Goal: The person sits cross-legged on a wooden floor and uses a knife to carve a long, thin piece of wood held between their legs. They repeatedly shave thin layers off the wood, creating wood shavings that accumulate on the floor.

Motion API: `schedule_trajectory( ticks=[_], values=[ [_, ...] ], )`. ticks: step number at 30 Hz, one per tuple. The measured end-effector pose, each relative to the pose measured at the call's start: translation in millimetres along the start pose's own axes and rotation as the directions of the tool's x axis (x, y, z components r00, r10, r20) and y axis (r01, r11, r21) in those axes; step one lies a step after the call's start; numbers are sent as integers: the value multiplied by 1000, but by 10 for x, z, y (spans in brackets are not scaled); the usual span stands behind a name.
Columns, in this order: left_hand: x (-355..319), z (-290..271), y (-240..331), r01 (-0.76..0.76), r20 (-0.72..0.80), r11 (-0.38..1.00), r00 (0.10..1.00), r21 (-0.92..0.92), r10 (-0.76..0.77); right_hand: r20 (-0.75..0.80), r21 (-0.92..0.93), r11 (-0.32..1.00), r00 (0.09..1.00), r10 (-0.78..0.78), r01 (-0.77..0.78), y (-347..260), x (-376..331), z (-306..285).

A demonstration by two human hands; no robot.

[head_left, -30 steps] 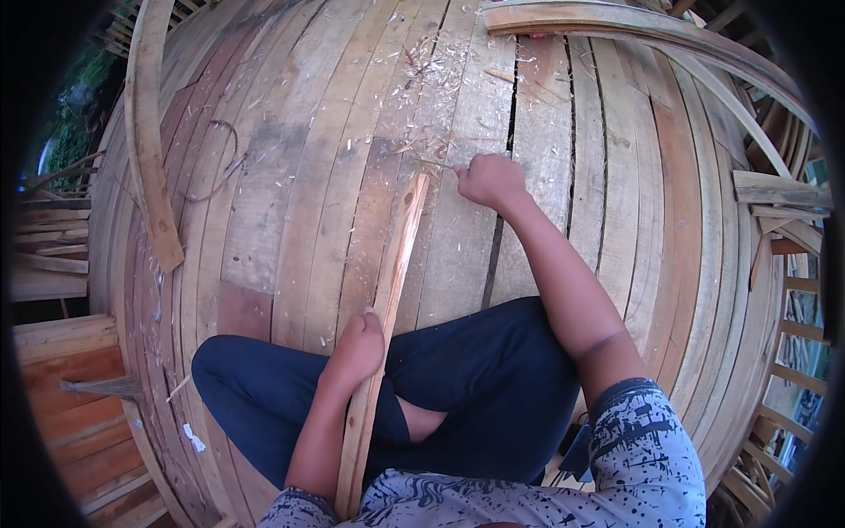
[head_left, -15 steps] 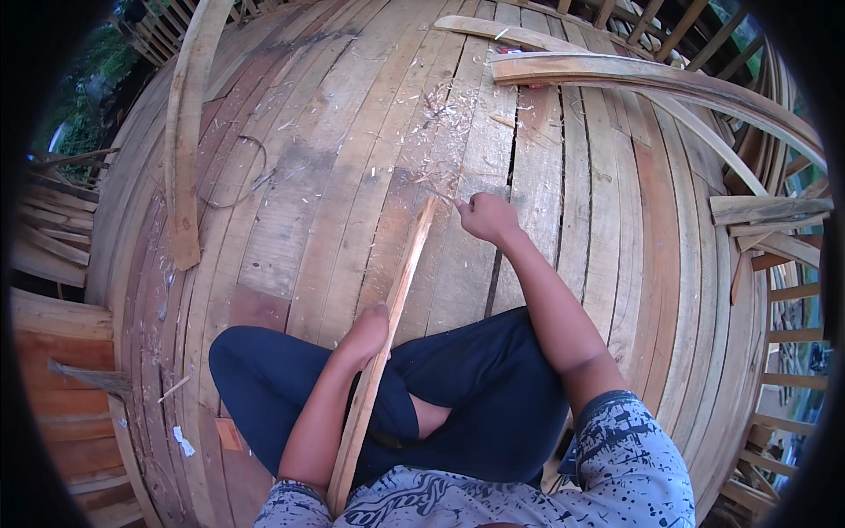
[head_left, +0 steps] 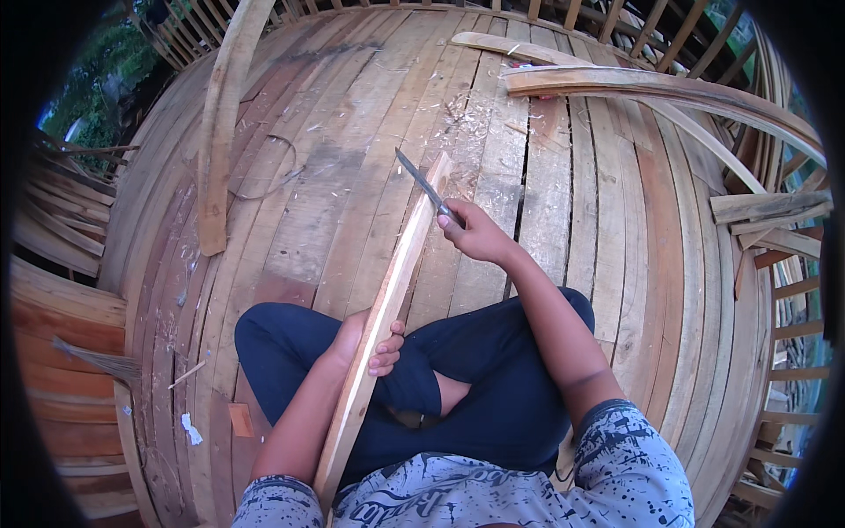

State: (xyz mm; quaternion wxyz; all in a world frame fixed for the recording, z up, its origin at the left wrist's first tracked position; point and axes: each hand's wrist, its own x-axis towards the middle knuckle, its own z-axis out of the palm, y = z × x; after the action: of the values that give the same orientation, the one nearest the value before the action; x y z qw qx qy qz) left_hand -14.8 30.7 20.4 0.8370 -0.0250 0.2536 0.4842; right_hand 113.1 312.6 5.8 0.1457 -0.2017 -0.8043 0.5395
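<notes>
A long squared strip of wood [head_left: 394,280] slants from against my body out over my crossed legs, its far end above the plank floor. My left hand [head_left: 374,341] is wrapped round its lower half, fingers showing on the right side. In my right hand [head_left: 475,232] is a knife [head_left: 421,181], gripped by the handle. Its dark blade points up and to the left, crossing over the strip near the far end. Whether the blade touches the wood I cannot tell. Pale cut faces show along the strip.
Wood shavings [head_left: 466,119] litter the planks beyond the strip. A long board [head_left: 214,167] lies at the left, and a curved beam [head_left: 651,84] crosses the far right. Short timber pieces [head_left: 766,211] are stacked at the right edge. A white scrap [head_left: 191,429] lies left of my knee.
My right hand has come down and nearer, and the blade now shows across the strip. The strip has rolled a little, and my left hand's fingers have come into sight.
</notes>
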Motion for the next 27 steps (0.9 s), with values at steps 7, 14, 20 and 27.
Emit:
schedule_trajectory(
  ticks=[7,14,20,27],
  values=[
    [-439,247,-167,-411,261,900,862,-146,435,-34,-73,997,999,16,-18,68,-114,197],
    [-753,648,60,-439,-80,865,880,245,469,-89,-126,992,996,14,-25,266,-140,82],
    [-670,756,354,-109,-499,943,826,315,262,-49,-207,975,996,73,-81,331,-186,40],
    [-118,414,103,-52,-460,960,870,277,180,-49,-222,970,995,90,-99,352,-158,-18]
  ],
)
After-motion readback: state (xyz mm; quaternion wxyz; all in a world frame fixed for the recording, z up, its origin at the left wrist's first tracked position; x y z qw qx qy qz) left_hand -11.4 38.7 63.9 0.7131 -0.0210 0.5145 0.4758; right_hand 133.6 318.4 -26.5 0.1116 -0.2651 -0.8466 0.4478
